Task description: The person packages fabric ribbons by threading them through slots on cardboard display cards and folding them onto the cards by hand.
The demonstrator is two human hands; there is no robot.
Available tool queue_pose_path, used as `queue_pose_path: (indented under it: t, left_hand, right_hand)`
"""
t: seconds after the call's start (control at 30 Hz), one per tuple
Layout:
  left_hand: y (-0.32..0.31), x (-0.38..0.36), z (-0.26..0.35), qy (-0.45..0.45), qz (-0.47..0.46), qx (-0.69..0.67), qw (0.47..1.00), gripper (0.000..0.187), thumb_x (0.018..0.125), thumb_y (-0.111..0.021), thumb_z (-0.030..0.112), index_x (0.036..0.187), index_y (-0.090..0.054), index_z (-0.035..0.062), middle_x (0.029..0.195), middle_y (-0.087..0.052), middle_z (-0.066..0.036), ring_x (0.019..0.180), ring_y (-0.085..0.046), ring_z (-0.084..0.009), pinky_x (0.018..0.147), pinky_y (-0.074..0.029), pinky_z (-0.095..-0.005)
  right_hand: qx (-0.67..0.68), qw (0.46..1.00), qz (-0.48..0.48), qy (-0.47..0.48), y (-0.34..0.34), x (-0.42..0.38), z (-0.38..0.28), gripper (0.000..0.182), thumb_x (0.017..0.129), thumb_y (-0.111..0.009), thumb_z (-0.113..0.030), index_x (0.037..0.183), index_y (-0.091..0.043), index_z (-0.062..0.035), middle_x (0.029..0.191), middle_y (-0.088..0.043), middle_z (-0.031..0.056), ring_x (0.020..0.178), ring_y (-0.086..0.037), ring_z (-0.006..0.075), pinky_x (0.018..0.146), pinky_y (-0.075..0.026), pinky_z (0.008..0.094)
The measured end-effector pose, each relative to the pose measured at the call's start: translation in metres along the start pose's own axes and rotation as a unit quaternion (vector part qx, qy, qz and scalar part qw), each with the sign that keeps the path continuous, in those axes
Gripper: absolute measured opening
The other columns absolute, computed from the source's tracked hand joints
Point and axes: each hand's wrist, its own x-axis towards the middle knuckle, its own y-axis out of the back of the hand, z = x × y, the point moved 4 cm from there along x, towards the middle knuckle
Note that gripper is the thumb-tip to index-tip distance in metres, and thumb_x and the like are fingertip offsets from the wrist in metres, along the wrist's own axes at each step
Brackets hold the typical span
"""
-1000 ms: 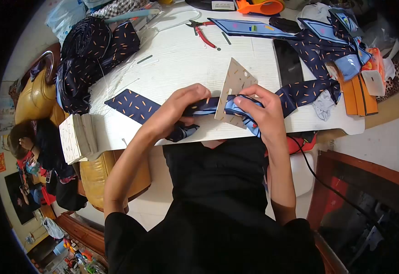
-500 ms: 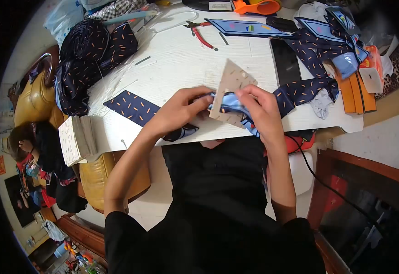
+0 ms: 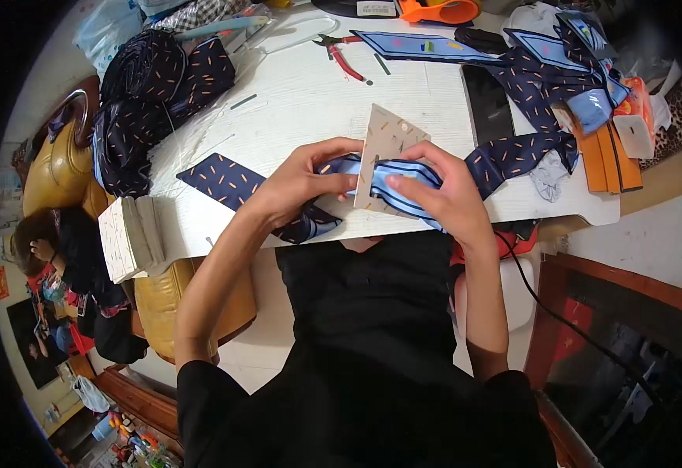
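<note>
Threading the cloth [image 3: 397, 168] through the card [image 3: 381, 143], apparently, the right hand [image 3: 459, 196] is pinching right of it, left hand [image 3: 298, 186] opposite, grip unclear, pulling needing steadiness.

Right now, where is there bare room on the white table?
The white table is barest between the red-handled pliers, dark phone-like slab and patterned card. A narrow strip lies between the crumpled white wad and the front edge. Crowded: left side, under the navy fabric bundle; back right, under tangled scarves.
</note>
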Motion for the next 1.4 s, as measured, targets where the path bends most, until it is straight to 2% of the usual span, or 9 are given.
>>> queue_pose_path:
  t: [0.23, 0.33, 0.47, 0.67, 1.0, 1.03, 1.1, 1.2, 1.4]
  left_hand:
    - [0.011, -0.005, 0.004, 0.065, 0.000, -0.099, 0.993, 0.032, 0.095, -0.064, 0.015, 0.121, -0.067, -0.0031, 0.108, -0.070, -0.007, 0.097, -0.061, -0.0117, 0.083, -0.051, -0.0269]
    - [-0.004, -0.004, 0.021, 0.016, -0.042, 0.192, 0.980, 0.033, 0.096, -0.065, 0.021, 0.116, -0.069, -0.0049, 0.100, -0.071, -0.006, 0.091, -0.060, -0.0104, 0.081, -0.050, -0.0274]
    - [0.012, -0.021, 0.043, -0.035, 0.106, 0.191, 0.975, 0.038, 0.094, -0.069, 0.027, 0.115, -0.070, -0.0045, 0.094, -0.071, -0.004, 0.085, -0.059, -0.0089, 0.077, -0.047, -0.0251]
    - [0.024, -0.069, 0.068, -0.127, 0.254, 0.169, 0.944, 0.036, 0.092, -0.072, 0.025, 0.114, -0.070, -0.0039, 0.091, -0.070, -0.003, 0.080, -0.060, -0.0062, 0.071, -0.045, -0.0221]
    - [0.012, -0.113, 0.063, -0.186, 0.276, 0.024, 0.943, 0.041, 0.091, -0.066, 0.018, 0.122, -0.063, -0.0089, 0.106, -0.071, -0.010, 0.088, -0.066, -0.0100, 0.078, -0.050, -0.0226]
    - [0.018, -0.116, 0.058, -0.184, 0.286, 0.022, 0.940, 0.042, 0.091, -0.066, 0.018, 0.123, -0.063, -0.0093, 0.108, -0.071, -0.011, 0.090, -0.067, -0.0111, 0.080, -0.051, -0.0235]
    - [0.023, -0.117, 0.050, -0.192, 0.313, 0.003, 0.930, 0.042, 0.092, -0.066, 0.018, 0.123, -0.063, -0.0092, 0.109, -0.071, -0.012, 0.091, -0.067, -0.0119, 0.081, -0.051, -0.0243]
    - [0.029, -0.115, 0.027, -0.194, 0.352, -0.061, 0.913, 0.040, 0.093, -0.065, 0.017, 0.125, -0.062, -0.0073, 0.108, -0.070, -0.012, 0.092, -0.067, -0.0133, 0.084, -0.052, -0.0259]
    - [0.021, -0.088, 0.001, -0.148, 0.285, -0.106, 0.941, 0.031, 0.093, -0.065, 0.014, 0.118, -0.066, -0.0055, 0.101, -0.072, -0.006, 0.086, -0.065, -0.0084, 0.078, -0.050, -0.0234]
  right_hand:
    - [0.070, 0.996, 0.015, -0.058, -0.003, 0.003, 0.003, 0.016, 0.089, -0.074, -0.010, 0.093, -0.066, 0.0036, 0.081, -0.069, 0.0055, 0.077, -0.059, 0.0059, 0.068, -0.046, 0.0235]
    - [0.052, 0.998, -0.014, -0.012, -0.012, 0.007, -0.009, 0.016, 0.089, -0.074, -0.010, 0.094, -0.067, 0.0030, 0.082, -0.068, 0.0044, 0.079, -0.059, 0.0060, 0.068, -0.046, 0.0232]
    - [-0.024, 0.970, 0.239, 0.039, 0.017, -0.017, -0.021, 0.014, 0.092, -0.071, -0.011, 0.093, -0.067, 0.0023, 0.085, -0.068, 0.0048, 0.075, -0.059, 0.0071, 0.066, -0.044, 0.0222]
    - [0.412, 0.883, -0.082, -0.208, -0.040, -0.068, 0.009, 0.038, 0.101, -0.062, -0.029, 0.126, -0.059, -0.0014, 0.106, -0.071, 0.0139, 0.071, -0.068, 0.0161, 0.057, -0.051, 0.0249]
    - [0.668, 0.736, 0.103, -0.043, -0.042, -0.011, 0.016, 0.042, 0.103, -0.056, -0.013, 0.145, -0.049, -0.0137, 0.139, -0.059, 0.0089, 0.081, -0.059, 0.0112, 0.058, -0.044, 0.0180]
    - [0.660, 0.738, 0.144, -0.008, -0.036, -0.011, 0.015, 0.044, 0.104, -0.055, -0.020, 0.145, -0.049, -0.0069, 0.155, -0.044, 0.0134, 0.082, -0.058, 0.0078, 0.055, -0.043, 0.0160]
    - [0.665, 0.730, 0.143, 0.072, -0.006, -0.010, 0.034, 0.038, 0.105, -0.052, -0.024, 0.139, -0.055, -0.0087, 0.134, -0.062, 0.0088, 0.081, -0.058, 0.0078, 0.058, -0.045, 0.0174]
    - [0.573, 0.721, 0.389, 0.028, 0.060, 0.001, 0.030, 0.028, 0.102, -0.056, -0.027, 0.123, -0.065, -0.0103, 0.105, -0.071, 0.0010, 0.083, -0.061, 0.0117, 0.069, -0.050, 0.0261]
    - [0.512, 0.752, 0.380, 0.165, 0.168, 0.042, -0.035, 0.019, 0.095, -0.060, -0.029, 0.103, -0.063, -0.0122, 0.104, -0.067, 0.0056, 0.091, -0.060, 0.0210, 0.081, -0.050, 0.0422]
